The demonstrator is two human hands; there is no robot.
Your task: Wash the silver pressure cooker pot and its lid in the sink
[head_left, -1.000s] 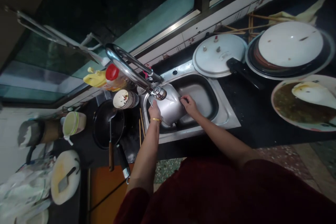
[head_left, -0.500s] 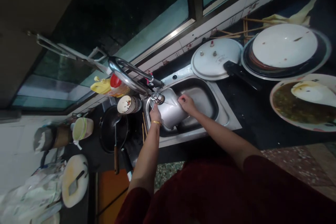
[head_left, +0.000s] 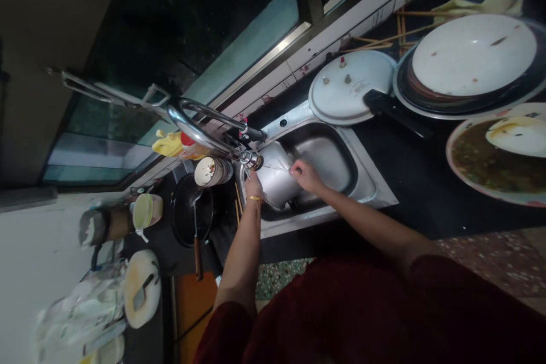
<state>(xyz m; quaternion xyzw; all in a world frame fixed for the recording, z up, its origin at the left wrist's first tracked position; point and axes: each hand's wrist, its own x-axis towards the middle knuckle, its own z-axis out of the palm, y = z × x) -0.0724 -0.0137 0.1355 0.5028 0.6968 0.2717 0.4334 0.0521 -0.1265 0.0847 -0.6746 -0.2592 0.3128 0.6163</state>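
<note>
A silver metal pot (head_left: 276, 186) lies tipped on its side in the steel sink (head_left: 375, 190), below the faucet (head_left: 251, 159). My left hand (head_left: 254, 186), with a yellow band at the wrist, grips the pot at its left end; the faucet head partly hides the fingers. At the pot's right end, my right hand (head_left: 307, 176) is closed, with curled fingers against or close to its outer surface. Whatever the right fingers hold, if anything, is too small to make out.
Behind the sink lies a pressure cooker lid (head_left: 352, 88) with a black handle. Stacked bowls (head_left: 473, 54) and a bowl of greenish soup (head_left: 490, 176) stand right. A paper cup (head_left: 209, 172), a black wok (head_left: 183, 210) with a ladle, and a plate (head_left: 143, 290) are left.
My right hand has shifted slightly along the pot's right end. My left hand keeps its grip. The whole view has swung a little.
</note>
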